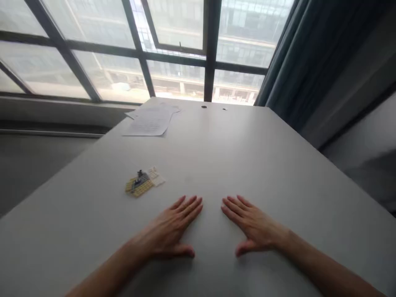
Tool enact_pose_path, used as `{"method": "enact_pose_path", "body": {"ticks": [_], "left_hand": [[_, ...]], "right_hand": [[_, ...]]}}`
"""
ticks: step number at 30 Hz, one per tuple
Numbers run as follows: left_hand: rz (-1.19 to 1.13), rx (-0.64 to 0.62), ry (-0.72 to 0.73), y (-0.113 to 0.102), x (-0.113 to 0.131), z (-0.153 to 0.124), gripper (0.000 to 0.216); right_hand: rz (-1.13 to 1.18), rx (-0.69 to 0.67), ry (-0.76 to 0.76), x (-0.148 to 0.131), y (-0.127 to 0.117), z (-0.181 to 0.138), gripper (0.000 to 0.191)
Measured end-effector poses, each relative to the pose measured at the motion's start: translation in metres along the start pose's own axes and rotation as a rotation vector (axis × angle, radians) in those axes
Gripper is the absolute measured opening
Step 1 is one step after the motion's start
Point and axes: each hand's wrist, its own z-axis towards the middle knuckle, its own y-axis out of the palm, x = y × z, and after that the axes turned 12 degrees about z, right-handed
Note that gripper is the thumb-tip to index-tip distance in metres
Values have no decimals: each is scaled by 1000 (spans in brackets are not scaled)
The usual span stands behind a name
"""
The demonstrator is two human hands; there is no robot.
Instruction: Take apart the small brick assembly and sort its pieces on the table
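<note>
Palm down on the white table (216,165), my left hand (171,229) lies flat with fingers stretched and thumb out to the side. My right hand (252,225) rests flat in the same way, with a gap of bare tabletop between the two. Neither hand holds anything. Beyond my left hand and to its left lies a small model of toy building bricks (139,185), yellow with grey and dark pieces on top. White brick pieces (156,176) sit at its right end; I cannot tell whether they are attached. My left hand is apart from it.
Loose printed papers (148,121) lie at the table's far left. Near the far edge are a dark round spot (204,107) and a small dark-and-white item (224,109). Past the table stand large framed windows (176,78); a dark blue curtain (287,62) hangs at the right.
</note>
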Motion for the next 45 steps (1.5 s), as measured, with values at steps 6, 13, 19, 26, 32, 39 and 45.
{"method": "enact_pose_path", "body": {"ticks": [6,13,19,26,32,39,45], "left_hand": [[-1,67,13,1,3,2,97],[184,612,-338,8,-48,-17,28],[248,577,-1055,8,-126,-41,60],[194,275,-708,12,-111,23,63],[23,376,-380,9,-66,101,49],[-191,603,-468,2,-71,84,45],[57,387,-364,8,-77,43,58]], "right_hand": [[-42,122,-51,2,3,-3,91],[-14,459,-69,0,14,-5,32],[-10,487,-36,-2,16,2,30],[5,407,43,-6,14,19,42],[-31,415,263,13,10,74,94],[-23,401,343,31,2,119,112],[-26,345,196,36,-12,142,99]]}}
